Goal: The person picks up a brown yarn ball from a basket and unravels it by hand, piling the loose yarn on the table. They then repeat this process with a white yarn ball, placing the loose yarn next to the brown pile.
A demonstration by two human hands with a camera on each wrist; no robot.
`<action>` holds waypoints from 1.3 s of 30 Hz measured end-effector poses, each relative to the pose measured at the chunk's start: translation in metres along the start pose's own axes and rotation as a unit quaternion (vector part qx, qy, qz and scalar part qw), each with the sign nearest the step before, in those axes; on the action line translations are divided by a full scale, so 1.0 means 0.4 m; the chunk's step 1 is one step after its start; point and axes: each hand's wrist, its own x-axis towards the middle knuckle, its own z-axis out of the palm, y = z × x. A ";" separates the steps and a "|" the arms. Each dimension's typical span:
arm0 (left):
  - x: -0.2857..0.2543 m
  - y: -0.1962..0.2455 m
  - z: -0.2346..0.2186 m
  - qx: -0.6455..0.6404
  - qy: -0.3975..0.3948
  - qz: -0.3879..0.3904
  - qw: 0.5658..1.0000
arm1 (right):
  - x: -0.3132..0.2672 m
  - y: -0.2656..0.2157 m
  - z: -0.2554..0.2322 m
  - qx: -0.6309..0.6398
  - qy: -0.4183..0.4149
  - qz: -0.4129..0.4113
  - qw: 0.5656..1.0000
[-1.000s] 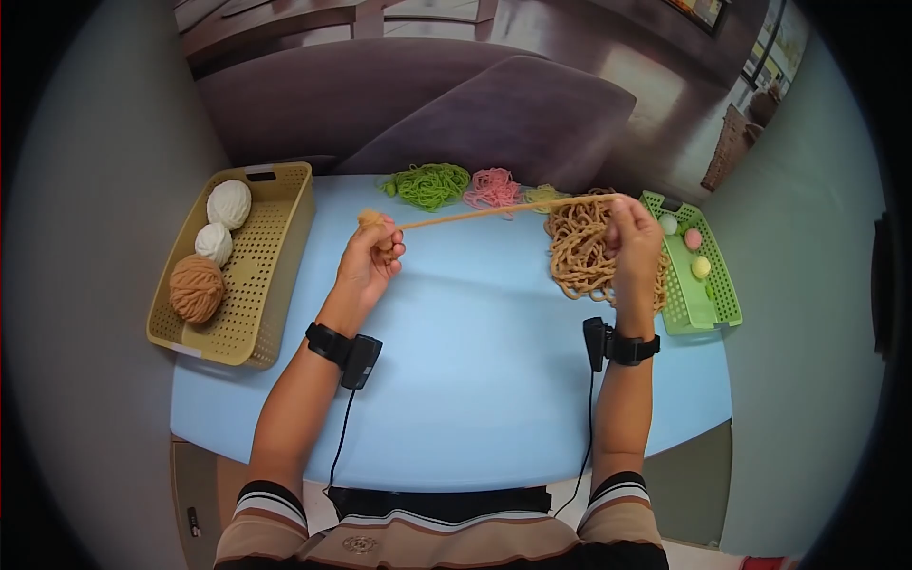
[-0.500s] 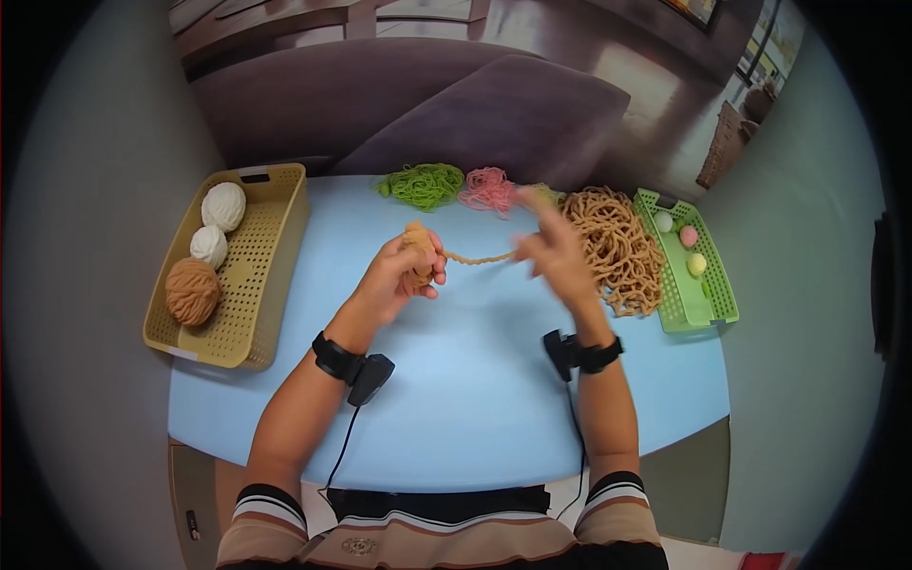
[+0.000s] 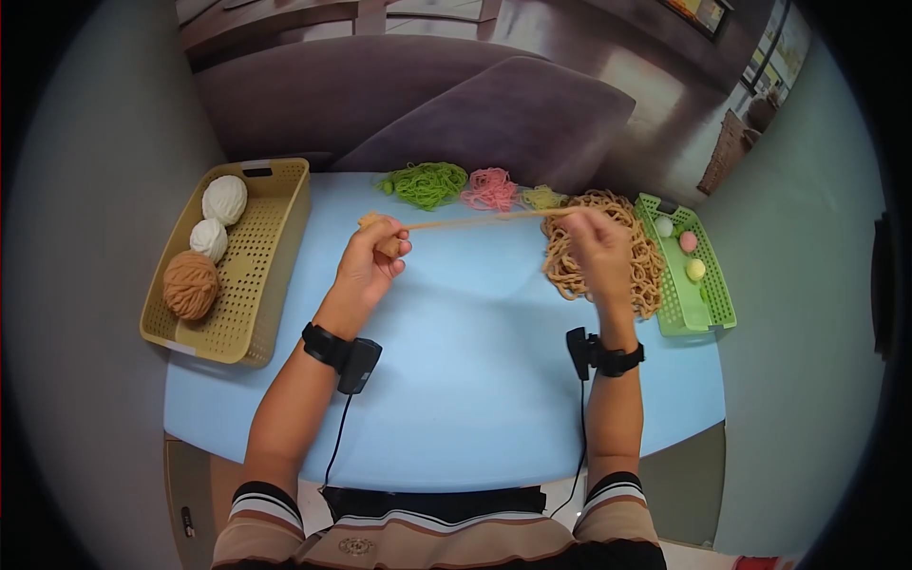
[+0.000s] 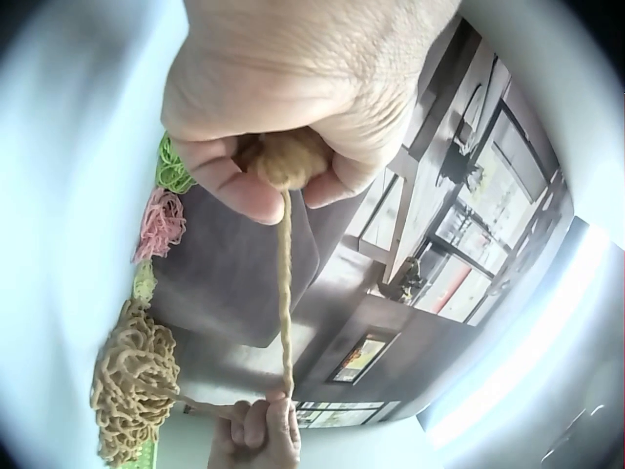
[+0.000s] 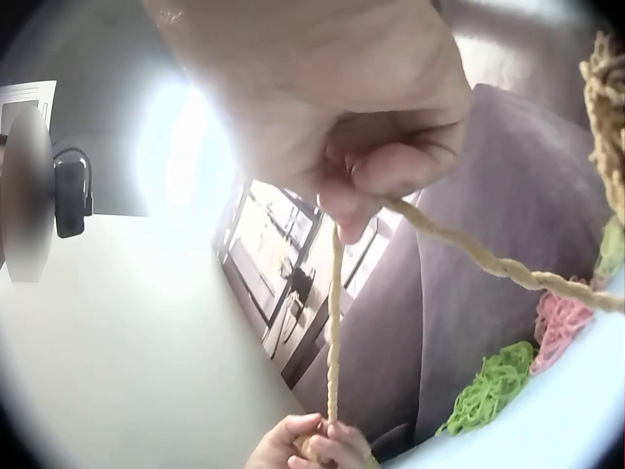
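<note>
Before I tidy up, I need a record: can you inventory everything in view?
Table: 1, light blue, centre
Large basket: 1, tan, table's left
Large balls: 3, two white, one brown, large basket
Yarn heaps: 3, green, pink, pale yellow, table's far edge
Thick yarn heap: 1, tan, far right
Small basket: 1, green, table's right
Small balls: 3 clearly visible, white, pink, yellow, small basket
Strand: 1, tan, above table
Bundle: 1, tan, strand's left end
Backdrop: 1, mostly purple-grey, behind table
Wrist cameras: 2, black, one per wrist
Cables: 2, black, below wrist cameras
Left hand: 1, bare, holding bundle
Right hand: 1, bare, pinching strand
</note>
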 end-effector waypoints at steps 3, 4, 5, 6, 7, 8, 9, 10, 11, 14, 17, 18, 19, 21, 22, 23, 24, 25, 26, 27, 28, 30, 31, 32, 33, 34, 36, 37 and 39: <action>0.013 0.020 -0.020 -0.035 0.003 -0.003 0.999 | 0.018 -0.004 -0.080 0.031 0.156 -0.042 0.986; 0.018 0.015 -0.024 -0.016 -0.011 0.005 1.000 | 0.023 -0.005 -0.099 0.057 0.202 -0.051 0.976; 0.024 0.007 -0.029 0.003 -0.025 0.013 1.000 | 0.025 -0.006 -0.108 0.059 0.217 -0.065 0.972; 0.028 0.000 -0.032 0.022 -0.040 0.021 0.999 | 0.025 -0.008 -0.115 0.061 0.232 -0.080 0.968; 0.019 0.000 -0.021 0.039 -0.051 0.019 0.998 | 0.025 -0.008 -0.122 0.063 0.248 -0.093 0.962; 0.003 -0.001 0.004 0.056 -0.061 0.017 0.996 | 0.032 0.001 -0.130 0.034 0.265 -0.106 0.958; -0.009 -0.004 0.020 0.073 -0.070 0.015 0.995 | 0.043 0.022 -0.135 0.006 0.282 -0.119 0.952; -0.014 -0.010 0.026 0.077 -0.075 0.008 0.994 | 0.055 0.048 -0.142 -0.023 0.299 -0.132 0.945; -0.017 -0.015 0.031 0.081 -0.080 0.001 0.994 | 0.070 0.098 -0.154 -0.131 0.295 -0.167 0.932; -0.028 -0.020 0.047 0.086 -0.107 -0.013 0.990 | 0.090 0.170 -0.167 -0.324 0.244 -0.208 0.890; -0.045 -0.017 0.068 0.084 -0.138 -0.020 0.987 | 0.056 0.127 -0.053 -0.164 0.091 -0.071 0.980; -0.052 -0.014 0.075 0.083 -0.147 -0.022 0.985 | 0.028 0.080 0.005 -0.082 0.011 -0.030 0.996; -0.058 -0.013 0.081 0.078 -0.163 -0.024 0.983 | -0.001 0.033 0.063 -0.005 -0.061 0.023 0.998; -0.071 -0.009 0.091 0.069 -0.193 -0.027 0.978 | -0.056 0.022 0.165 0.030 -0.182 -0.002 0.983; -0.079 -0.004 0.098 0.072 -0.201 -0.022 0.977 | -0.074 0.022 0.186 0.019 -0.217 -0.012 0.976; -0.088 0.002 0.105 0.074 -0.210 -0.016 0.975 | -0.091 0.021 0.206 0.009 -0.251 -0.023 0.968; -0.093 0.005 0.108 0.076 -0.218 -0.010 0.973 | -0.102 0.008 0.212 -0.017 -0.265 -0.017 0.964; -0.093 0.008 0.106 0.089 -0.215 -0.006 0.973 | -0.105 -0.002 0.215 -0.043 -0.280 -0.012 0.959; -0.091 0.011 0.104 0.100 -0.211 -0.001 0.972 | -0.096 -0.006 0.206 -0.051 -0.275 0.010 0.960; -0.090 0.014 0.101 0.112 -0.208 0.004 0.972 | -0.079 -0.008 0.182 -0.059 -0.271 0.031 0.960; -0.081 0.011 0.090 0.090 -0.201 -0.004 0.975 | -0.067 -0.011 0.159 -0.068 -0.266 0.052 0.960; -0.050 -0.005 0.058 0.046 -0.190 -0.021 0.981 | -0.054 -0.007 0.115 -0.019 -0.174 0.043 0.984; -0.045 -0.007 0.051 0.012 -0.187 -0.018 0.982 | -0.038 0.003 0.086 0.003 -0.134 0.053 0.990; -0.041 -0.009 0.045 -0.022 -0.184 -0.014 0.983 | -0.023 0.006 0.056 0.015 -0.068 0.044 0.997; -0.037 -0.010 0.040 -0.055 -0.181 -0.010 0.982 | -0.006 0.009 0.024 0.027 -0.002 0.035 0.999; -0.032 -0.007 0.033 -0.067 -0.180 -0.010 0.981 | 0.009 0.016 -0.010 0.053 0.059 0.024 0.997; -0.022 0.000 0.020 -0.089 -0.179 -0.008 0.980 | 0.033 0.038 -0.099 0.096 0.151 -0.005 0.984; -0.018 -0.003 0.015 -0.084 -0.182 -0.012 0.980 | 0.043 0.053 -0.147 0.111 0.182 -0.022 0.977; -0.009 -0.009 0.008 -0.074 -0.191 -0.023 0.978 | 0.059 0.081 -0.211 0.084 0.242 -0.025 0.966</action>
